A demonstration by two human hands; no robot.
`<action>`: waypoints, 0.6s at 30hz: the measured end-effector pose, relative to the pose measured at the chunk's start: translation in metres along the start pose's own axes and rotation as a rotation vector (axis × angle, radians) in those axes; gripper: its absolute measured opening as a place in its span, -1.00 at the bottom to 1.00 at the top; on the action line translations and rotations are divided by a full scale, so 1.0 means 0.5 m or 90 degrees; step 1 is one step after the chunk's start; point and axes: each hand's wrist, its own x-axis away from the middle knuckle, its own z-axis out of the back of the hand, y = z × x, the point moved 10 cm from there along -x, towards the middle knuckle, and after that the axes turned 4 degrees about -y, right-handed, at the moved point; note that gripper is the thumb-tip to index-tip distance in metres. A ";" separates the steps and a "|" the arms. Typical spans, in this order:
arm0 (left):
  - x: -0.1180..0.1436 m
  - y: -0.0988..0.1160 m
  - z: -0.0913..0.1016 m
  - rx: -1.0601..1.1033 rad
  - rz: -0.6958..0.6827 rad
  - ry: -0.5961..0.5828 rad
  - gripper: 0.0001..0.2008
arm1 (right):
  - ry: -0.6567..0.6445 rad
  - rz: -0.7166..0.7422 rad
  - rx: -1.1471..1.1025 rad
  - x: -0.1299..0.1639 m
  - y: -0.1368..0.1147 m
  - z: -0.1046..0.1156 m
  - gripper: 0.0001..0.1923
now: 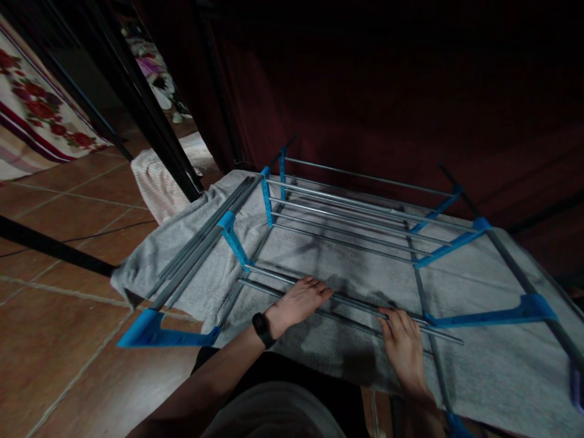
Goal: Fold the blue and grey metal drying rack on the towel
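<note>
A grey metal rack frame with blue plastic brackets [495,313] lies in front of me, with thin silvery rods running crosswise between its sides. Near the front, my left hand [302,299], with a black watch [263,330] on the wrist, is curled over a metal rod [356,304]. My right hand [404,344] grips the same rod farther right, its thumb and fingers closed around it. The rod's left end meets a blue bracket [236,246]; a loose-looking rod end [451,338] sticks out past my right hand. My palms hide part of the rods.
Under the rack is a grey towel-like cloth [511,371]. Several grey tubes [201,243] lie along the left side. Beyond stands a dark red curtain [365,115]. Dark poles [150,115] and a tiled floor [68,310] are at the left, with a flowered cloth [41,103] hanging there.
</note>
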 end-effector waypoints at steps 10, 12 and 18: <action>-0.002 -0.010 0.004 -0.001 0.005 0.011 -0.67 | 0.007 0.017 0.003 -0.011 -0.004 0.002 -0.73; -0.001 -0.013 0.006 0.001 0.010 0.010 -0.65 | 0.008 0.022 0.004 -0.014 -0.008 0.002 -0.73; -0.003 -0.017 0.011 0.011 0.018 -0.002 -0.67 | 0.016 0.025 0.001 -0.021 -0.009 0.006 -0.71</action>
